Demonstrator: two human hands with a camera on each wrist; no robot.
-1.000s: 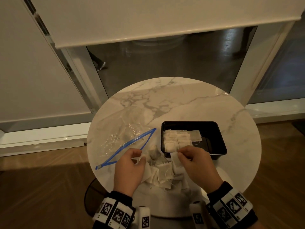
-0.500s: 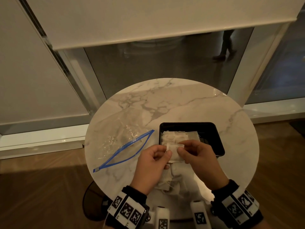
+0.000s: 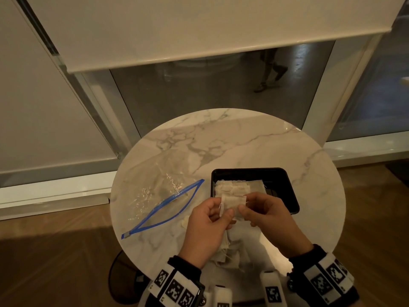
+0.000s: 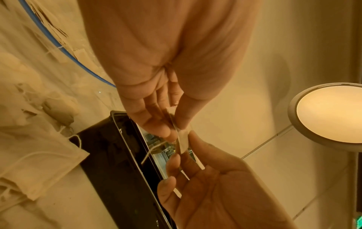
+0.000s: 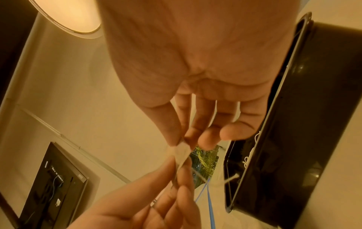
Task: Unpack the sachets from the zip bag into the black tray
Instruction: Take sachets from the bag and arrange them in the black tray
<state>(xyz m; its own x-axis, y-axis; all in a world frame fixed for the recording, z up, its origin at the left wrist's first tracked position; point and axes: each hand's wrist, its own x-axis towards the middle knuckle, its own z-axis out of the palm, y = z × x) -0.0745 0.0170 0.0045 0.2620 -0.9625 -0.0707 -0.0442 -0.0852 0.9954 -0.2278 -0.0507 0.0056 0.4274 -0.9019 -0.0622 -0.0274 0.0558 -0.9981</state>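
Observation:
Both hands hold one white sachet just above the near-left corner of the black tray. My left hand pinches its left end, and my right hand pinches its right end. The left wrist view shows the sachet edge-on between thumb and fingers; the right wrist view shows the sachet the same way. Several sachets lie in the tray's left half. More loose sachets are piled on the table under my hands. The clear zip bag with a blue zip lies open to the left.
The round marble table is small, and its near edge lies just below my wrists. The tray's right half holds no sachets. A window frame and a roller blind stand behind the table, with wooden floor around it.
A second ago my hands were low at the loose pile, the right one lifting a sachet. My left hand has since moved right to take its other end, and the sachet has risen toward the tray.

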